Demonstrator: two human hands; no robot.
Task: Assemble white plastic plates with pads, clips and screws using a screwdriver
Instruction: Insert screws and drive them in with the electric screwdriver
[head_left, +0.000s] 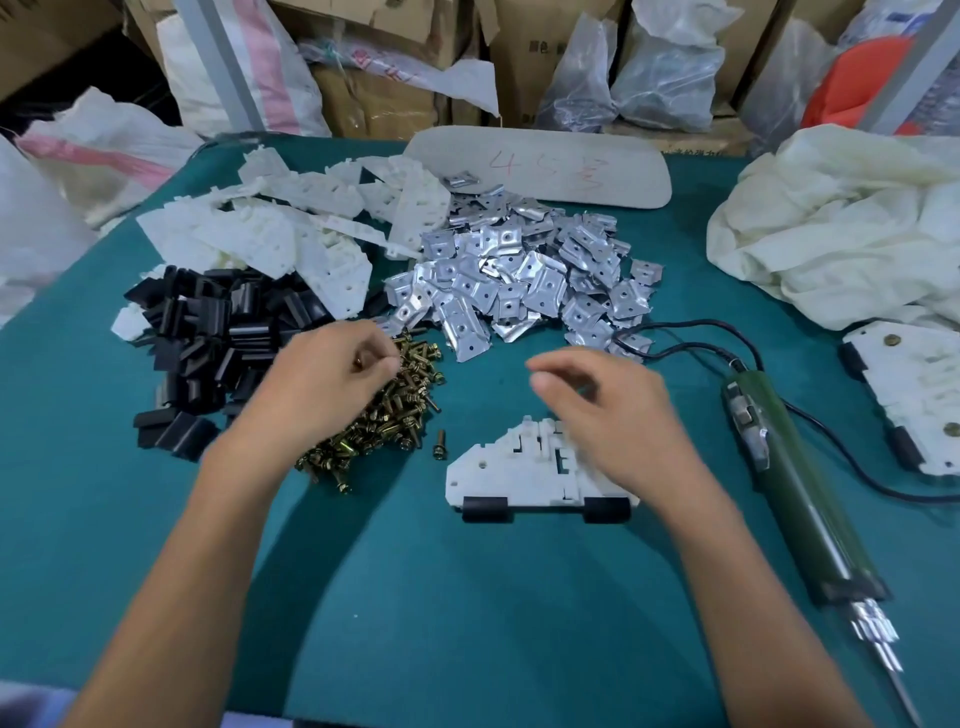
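One white plastic plate (506, 475) lies flat on the green table (467, 623), near centre, with two black pads (484, 508) clipped on its near edge, one at the left end and one at the right. The right hand (605, 415) hovers over the plate's right half, fingers curled and loosely apart, holding nothing that can be seen; motion blur hides the fingertips. The left hand (322, 384) is to the left of the plate, over the heap of brass screws (384, 415), thumb and forefinger pressed together in a pinch; a small brass-coloured object shows between them, probably one screw, though this cannot be told with certainty. One loose screw (440, 444) lies apart from the heap, between it and the plate's left corner.

Four supply heaps occupy the far half of the table, each too many to count: screws; black pads (208, 343) at far left; white plates (291, 228) beyond them; metal clips (519, 270) at far centre. One electric screwdriver (795, 488), green-bodied and corded, lies to the right of the plate, well apart from both hands, its bit pointing toward the near right. One assembled plate (914, 395) rests at the right edge, near a pale cloth bag (841, 228). A beige board (545, 161) lies beyond the clips.
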